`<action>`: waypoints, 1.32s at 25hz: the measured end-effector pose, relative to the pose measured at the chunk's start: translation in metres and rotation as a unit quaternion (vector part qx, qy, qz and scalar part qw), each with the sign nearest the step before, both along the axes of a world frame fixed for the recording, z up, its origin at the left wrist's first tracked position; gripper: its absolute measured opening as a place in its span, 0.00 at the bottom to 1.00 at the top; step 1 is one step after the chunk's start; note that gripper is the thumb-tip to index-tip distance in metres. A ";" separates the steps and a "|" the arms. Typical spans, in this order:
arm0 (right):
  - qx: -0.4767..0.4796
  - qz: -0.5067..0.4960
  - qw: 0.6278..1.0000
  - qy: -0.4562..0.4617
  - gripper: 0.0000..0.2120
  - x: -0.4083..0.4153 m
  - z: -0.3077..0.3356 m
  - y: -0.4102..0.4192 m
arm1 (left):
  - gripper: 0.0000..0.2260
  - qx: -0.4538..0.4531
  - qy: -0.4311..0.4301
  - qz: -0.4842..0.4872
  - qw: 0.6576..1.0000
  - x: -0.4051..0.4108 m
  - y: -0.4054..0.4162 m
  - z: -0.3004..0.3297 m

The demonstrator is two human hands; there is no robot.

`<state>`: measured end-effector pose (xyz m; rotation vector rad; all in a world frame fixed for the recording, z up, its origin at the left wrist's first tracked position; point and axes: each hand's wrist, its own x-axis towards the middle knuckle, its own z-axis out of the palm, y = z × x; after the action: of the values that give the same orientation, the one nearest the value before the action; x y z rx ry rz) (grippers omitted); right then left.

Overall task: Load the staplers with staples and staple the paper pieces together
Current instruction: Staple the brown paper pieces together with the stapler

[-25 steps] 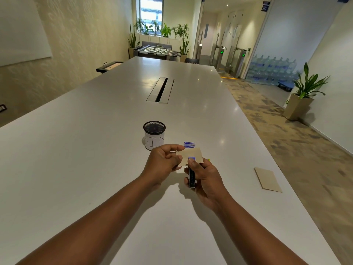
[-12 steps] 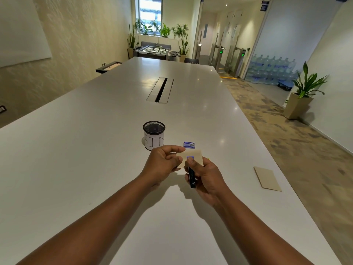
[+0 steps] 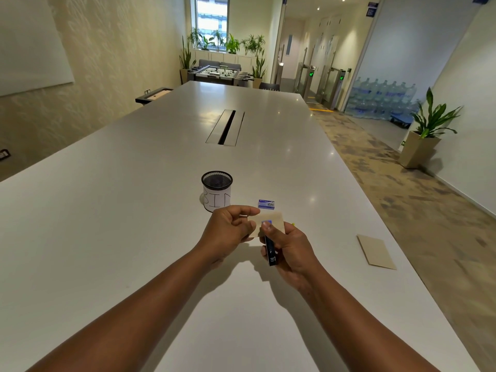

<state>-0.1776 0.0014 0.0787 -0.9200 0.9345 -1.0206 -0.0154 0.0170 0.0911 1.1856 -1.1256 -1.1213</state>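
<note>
Above the white table (image 3: 134, 237), our left hand (image 3: 228, 232) pinches the tan paper (image 3: 276, 220) by its left edge. Our right hand (image 3: 290, 245) grips a dark stapler (image 3: 270, 249), thumb pressing its blue tip onto the paper. A staple box (image 3: 266, 204) lies just beyond, a mesh cup (image 3: 217, 190) beside it; another paper piece (image 3: 375, 251) rests well apart, right.

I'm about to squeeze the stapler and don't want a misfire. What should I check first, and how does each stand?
1. Paper pieces pinched by the left hand: ok.
2. Stapler gripped in the right hand, thumb on its front end: ok.
3. Paper seated between the stapler's jaws: cannot tell, the thumb hides it.
4. Staples loaded: cannot tell.
5. Left fingers clear of the stapling point: ok, they hold the paper's left edge.
6. Staple box within reach on the table: ok.
</note>
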 end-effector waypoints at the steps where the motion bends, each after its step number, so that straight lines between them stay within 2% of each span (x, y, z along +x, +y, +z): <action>1: -0.001 0.000 1.000 0.001 0.16 0.000 0.000 0.000 | 0.12 0.000 0.002 0.002 1.000 0.000 0.000 0.000; 9: -0.004 0.011 1.000 -0.009 0.21 0.002 0.001 0.000 | 0.12 -0.005 0.013 0.005 1.000 0.000 -0.001 -0.002; 13: -0.001 0.000 1.000 -0.009 0.15 0.001 -0.001 0.000 | 0.11 -0.002 0.016 0.002 1.000 0.000 -0.003 -0.003; 16: -0.011 -0.006 1.000 -0.013 0.10 0.002 0.001 0.000 | 0.09 0.030 0.084 -0.032 0.995 0.001 -0.003 -0.005; 18: -0.023 -0.005 1.000 -0.015 0.10 0.005 0.002 0.002 | 0.17 0.048 0.126 -0.089 0.987 -0.003 -0.003 -0.008; 20: -0.034 -0.007 0.999 -0.018 0.09 0.007 0.002 0.004 | 0.21 0.043 0.150 -0.132 0.979 -0.009 -0.003 -0.014; 24: -0.033 -0.015 0.999 -0.013 0.05 0.007 0.002 0.005 | 0.20 0.040 0.195 -0.138 0.970 -0.011 -0.005 -0.018; 29: -0.030 -0.041 0.998 -0.022 0.04 0.009 0.003 0.006 | 0.09 0.041 0.197 -0.110 0.973 -0.015 -0.007 -0.017; 33: -0.023 -0.052 0.998 -0.019 0.04 0.011 0.001 0.003 | 0.10 0.051 0.194 -0.107 0.974 -0.014 -0.008 -0.014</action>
<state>-0.1663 0.0045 0.0794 -0.8960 0.9382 -1.1484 -0.0295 0.0090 0.0766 0.8820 -0.9133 -1.5167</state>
